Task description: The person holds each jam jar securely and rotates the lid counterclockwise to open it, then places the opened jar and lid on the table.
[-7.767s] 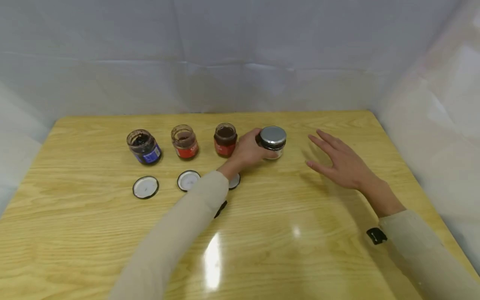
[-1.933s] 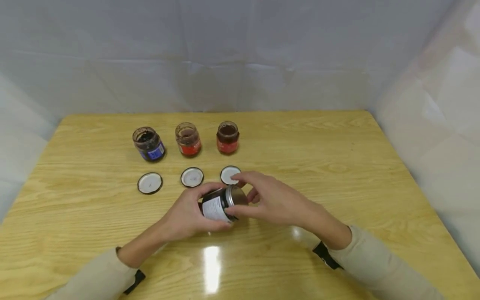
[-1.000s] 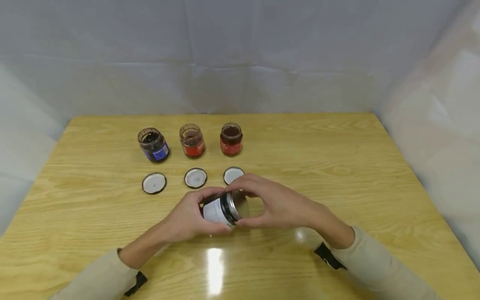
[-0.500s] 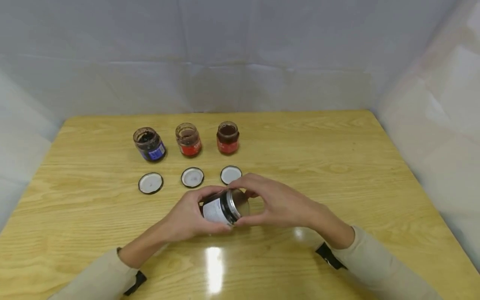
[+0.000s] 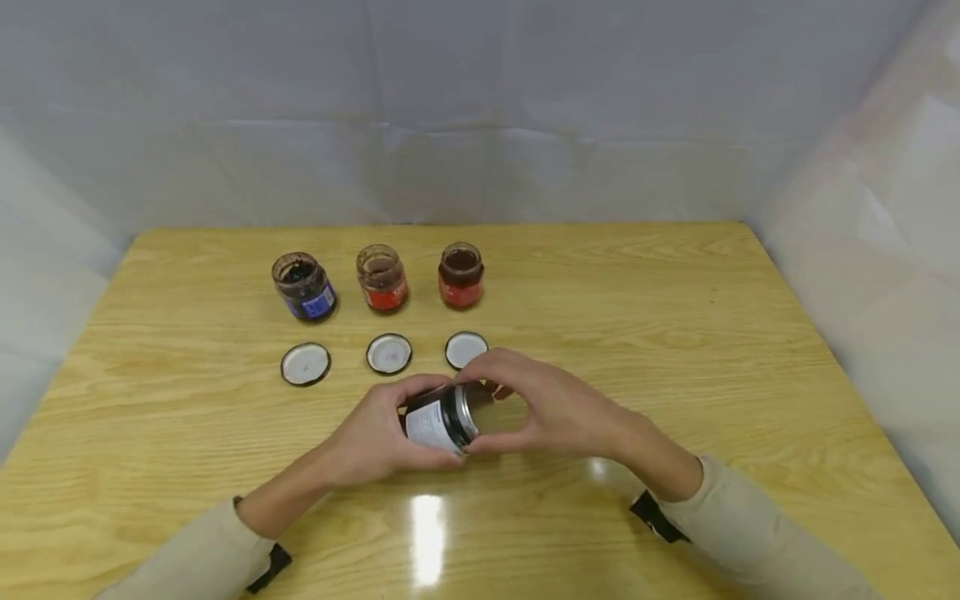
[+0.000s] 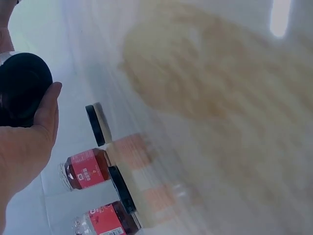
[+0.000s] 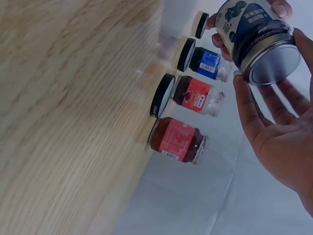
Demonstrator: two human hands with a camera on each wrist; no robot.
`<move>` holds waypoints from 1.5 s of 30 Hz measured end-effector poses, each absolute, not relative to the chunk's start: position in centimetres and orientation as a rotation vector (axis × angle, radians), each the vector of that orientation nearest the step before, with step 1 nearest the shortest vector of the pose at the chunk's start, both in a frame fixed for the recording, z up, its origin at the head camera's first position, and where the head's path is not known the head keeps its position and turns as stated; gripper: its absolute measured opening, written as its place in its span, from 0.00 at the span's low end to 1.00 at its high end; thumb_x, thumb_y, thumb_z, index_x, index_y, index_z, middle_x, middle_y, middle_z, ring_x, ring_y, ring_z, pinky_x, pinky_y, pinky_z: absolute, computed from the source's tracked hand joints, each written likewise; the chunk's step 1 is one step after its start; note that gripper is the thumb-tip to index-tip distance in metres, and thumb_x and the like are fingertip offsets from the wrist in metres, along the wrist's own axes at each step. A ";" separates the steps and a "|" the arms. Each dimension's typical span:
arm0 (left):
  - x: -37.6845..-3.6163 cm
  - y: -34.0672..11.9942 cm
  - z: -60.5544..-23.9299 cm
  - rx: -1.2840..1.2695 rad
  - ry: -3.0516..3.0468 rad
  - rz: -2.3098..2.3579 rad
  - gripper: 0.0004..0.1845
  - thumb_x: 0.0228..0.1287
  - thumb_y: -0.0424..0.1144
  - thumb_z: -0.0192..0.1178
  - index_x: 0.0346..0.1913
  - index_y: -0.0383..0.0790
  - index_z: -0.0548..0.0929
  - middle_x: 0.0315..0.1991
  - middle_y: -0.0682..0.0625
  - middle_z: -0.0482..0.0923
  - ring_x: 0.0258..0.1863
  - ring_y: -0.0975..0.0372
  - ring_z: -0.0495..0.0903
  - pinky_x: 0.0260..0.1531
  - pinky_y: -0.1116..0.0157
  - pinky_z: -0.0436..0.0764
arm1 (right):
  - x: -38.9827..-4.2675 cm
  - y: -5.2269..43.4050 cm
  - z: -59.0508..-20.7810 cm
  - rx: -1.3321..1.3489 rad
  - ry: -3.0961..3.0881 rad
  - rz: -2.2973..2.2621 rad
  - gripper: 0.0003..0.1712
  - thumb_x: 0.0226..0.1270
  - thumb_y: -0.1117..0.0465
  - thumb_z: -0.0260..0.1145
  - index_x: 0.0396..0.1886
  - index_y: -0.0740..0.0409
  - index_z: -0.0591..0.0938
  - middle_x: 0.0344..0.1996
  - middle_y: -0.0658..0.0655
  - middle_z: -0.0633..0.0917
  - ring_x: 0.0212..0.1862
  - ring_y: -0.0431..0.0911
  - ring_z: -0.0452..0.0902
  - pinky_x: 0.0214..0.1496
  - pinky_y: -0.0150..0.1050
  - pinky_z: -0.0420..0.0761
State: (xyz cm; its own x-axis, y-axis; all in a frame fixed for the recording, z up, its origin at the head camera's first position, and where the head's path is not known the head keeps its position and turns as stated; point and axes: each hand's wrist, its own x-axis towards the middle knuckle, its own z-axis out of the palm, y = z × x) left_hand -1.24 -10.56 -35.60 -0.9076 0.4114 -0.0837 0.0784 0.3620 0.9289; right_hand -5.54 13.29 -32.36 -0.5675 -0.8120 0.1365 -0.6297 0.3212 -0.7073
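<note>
My left hand (image 5: 378, 429) grips a dark glass jar (image 5: 429, 423) with a white label, lying tilted on its side above the table. The jar's silver lid (image 5: 467, 410) faces right; in the right wrist view the metal lid (image 7: 270, 61) still sits on the jar. The thumb and fingertips of my right hand (image 5: 558, 408) pinch the lid's rim from the right, with a gap between palm and lid top. In the left wrist view, the jar's dark base (image 6: 24, 88) shows in the left hand.
Behind stand three uncapped jars: a blue-labelled jar (image 5: 303, 287), a red-labelled jar (image 5: 382, 279) and a darker red-labelled jar (image 5: 461, 277). In front of them lie three upturned lids: the left lid (image 5: 305, 364), middle lid (image 5: 389, 354) and right lid (image 5: 467, 349). The wooden table (image 5: 637, 333) ends at pale sheeting.
The lidded jar has come from the back row to front centre in my left hand, tipped over. My right hand has closed onto its lid. Over the last second the hands barely move.
</note>
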 end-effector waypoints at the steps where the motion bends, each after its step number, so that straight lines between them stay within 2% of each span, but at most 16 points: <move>1: -1.3 -10.6 -35.6 0.441 2.322 1.563 0.41 0.37 0.47 0.79 0.60 0.47 0.75 0.45 0.51 0.79 0.38 0.58 0.79 0.34 0.61 0.82 | -5.6 13.3 -32.4 -1.368 2.332 -1.099 0.35 0.56 0.47 0.73 0.62 0.51 0.73 0.58 0.45 0.74 0.57 0.38 0.70 0.59 0.35 0.71; 3: -1.3 -10.7 -35.5 0.449 2.316 1.564 0.41 0.38 0.46 0.79 0.61 0.46 0.74 0.45 0.51 0.79 0.38 0.58 0.79 0.33 0.61 0.82 | -5.7 13.3 -32.5 -1.416 2.315 -1.104 0.36 0.55 0.48 0.73 0.63 0.50 0.72 0.60 0.46 0.72 0.61 0.38 0.66 0.63 0.37 0.66; 5: -1.2 -10.7 -35.4 0.438 2.314 1.563 0.41 0.39 0.46 0.79 0.61 0.45 0.74 0.45 0.50 0.78 0.38 0.57 0.79 0.33 0.61 0.82 | -5.6 13.2 -32.5 -1.348 2.304 -1.098 0.39 0.56 0.46 0.72 0.66 0.50 0.70 0.62 0.48 0.71 0.61 0.39 0.67 0.62 0.37 0.68; 9: -1.2 -10.6 -35.3 0.409 2.318 1.559 0.40 0.39 0.46 0.79 0.60 0.45 0.75 0.44 0.49 0.79 0.37 0.57 0.79 0.31 0.61 0.82 | -5.2 12.9 -32.1 -1.023 2.308 -1.052 0.43 0.57 0.38 0.67 0.69 0.49 0.67 0.60 0.47 0.72 0.51 0.38 0.75 0.52 0.34 0.76; 12: -1.2 -10.6 -35.3 0.406 2.331 1.545 0.40 0.38 0.47 0.79 0.59 0.46 0.75 0.44 0.50 0.79 0.37 0.58 0.79 0.31 0.61 0.82 | -5.0 12.8 -31.9 -0.908 2.312 -1.031 0.41 0.57 0.37 0.67 0.67 0.50 0.70 0.56 0.46 0.76 0.45 0.37 0.77 0.47 0.32 0.78; 15: -1.1 -10.6 -35.3 0.415 2.348 1.529 0.41 0.37 0.48 0.79 0.59 0.46 0.75 0.43 0.51 0.79 0.37 0.58 0.79 0.31 0.61 0.82 | -5.0 12.9 -32.0 -1.028 2.314 -1.041 0.37 0.57 0.41 0.69 0.64 0.51 0.72 0.56 0.45 0.77 0.48 0.36 0.76 0.50 0.32 0.77; 18: -1.1 -10.7 -35.4 0.429 2.352 1.525 0.41 0.36 0.48 0.80 0.60 0.47 0.75 0.44 0.52 0.79 0.37 0.58 0.79 0.32 0.61 0.81 | -5.3 13.1 -32.3 -1.217 2.319 -1.054 0.35 0.58 0.45 0.71 0.64 0.50 0.73 0.58 0.44 0.75 0.55 0.36 0.72 0.57 0.34 0.72; 22: -1.1 -10.8 -35.4 0.454 2.359 1.510 0.42 0.37 0.49 0.79 0.60 0.48 0.75 0.45 0.53 0.79 0.38 0.59 0.79 0.33 0.62 0.81 | -5.6 13.4 -32.6 -1.361 2.314 -1.045 0.35 0.58 0.45 0.70 0.64 0.48 0.72 0.60 0.43 0.74 0.60 0.36 0.68 0.62 0.36 0.68; 24: -1.1 -10.8 -35.5 0.451 2.357 1.506 0.41 0.37 0.49 0.79 0.60 0.47 0.75 0.45 0.53 0.79 0.38 0.59 0.79 0.33 0.62 0.81 | -5.6 13.4 -32.7 -1.332 2.291 -1.039 0.38 0.59 0.43 0.69 0.66 0.48 0.69 0.62 0.45 0.72 0.59 0.37 0.69 0.61 0.37 0.69; 28: -1.1 -10.8 -35.5 0.421 2.367 1.496 0.40 0.38 0.49 0.79 0.60 0.47 0.75 0.43 0.52 0.79 0.37 0.59 0.79 0.33 0.62 0.81 | -5.3 13.1 -32.6 -1.101 2.274 -1.032 0.42 0.60 0.38 0.65 0.70 0.50 0.65 0.62 0.49 0.71 0.53 0.39 0.74 0.54 0.35 0.75; 31: -1.1 -10.8 -35.5 0.410 2.379 1.489 0.40 0.37 0.49 0.79 0.59 0.48 0.75 0.43 0.52 0.79 0.36 0.59 0.79 0.32 0.61 0.81 | -5.1 12.8 -32.4 -0.959 2.288 -1.036 0.41 0.60 0.38 0.65 0.68 0.52 0.67 0.59 0.50 0.73 0.47 0.39 0.77 0.48 0.31 0.77; 34: -1.1 -10.9 -35.6 0.415 2.381 1.488 0.40 0.37 0.50 0.79 0.59 0.48 0.75 0.43 0.52 0.79 0.36 0.58 0.79 0.32 0.61 0.81 | -5.0 12.7 -32.3 -0.957 2.289 -1.055 0.38 0.59 0.42 0.68 0.65 0.53 0.71 0.55 0.48 0.75 0.45 0.39 0.77 0.46 0.31 0.78; 37: -1.1 -10.9 -35.6 0.427 2.380 1.487 0.41 0.37 0.51 0.79 0.59 0.48 0.75 0.43 0.52 0.79 0.37 0.58 0.79 0.32 0.62 0.81 | -5.0 12.8 -32.3 -1.045 2.286 -1.083 0.35 0.59 0.45 0.70 0.63 0.52 0.72 0.54 0.47 0.75 0.47 0.38 0.76 0.48 0.32 0.77; 41: -1.1 -11.0 -35.5 0.424 2.354 1.507 0.43 0.36 0.50 0.79 0.61 0.48 0.74 0.44 0.51 0.78 0.38 0.58 0.79 0.33 0.61 0.81 | -5.1 13.0 -32.4 -1.230 2.315 -1.073 0.34 0.59 0.46 0.70 0.63 0.50 0.72 0.57 0.44 0.74 0.55 0.37 0.71 0.56 0.34 0.73; 45: -1.1 -11.0 -35.5 0.414 2.348 1.520 0.43 0.36 0.49 0.79 0.61 0.46 0.74 0.44 0.50 0.79 0.37 0.57 0.79 0.33 0.61 0.82 | -5.2 13.1 -32.5 -1.261 2.329 -1.057 0.37 0.59 0.45 0.70 0.66 0.50 0.69 0.60 0.47 0.72 0.58 0.38 0.69 0.59 0.36 0.71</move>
State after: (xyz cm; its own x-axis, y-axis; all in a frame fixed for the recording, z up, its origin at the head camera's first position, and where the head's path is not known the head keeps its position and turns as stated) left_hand -1.07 -10.97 -35.45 -0.9094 0.4031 -0.1027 0.0713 0.3943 0.9162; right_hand -5.21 13.09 -32.49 -0.5753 -0.8133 0.0871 -0.6012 0.3482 -0.7192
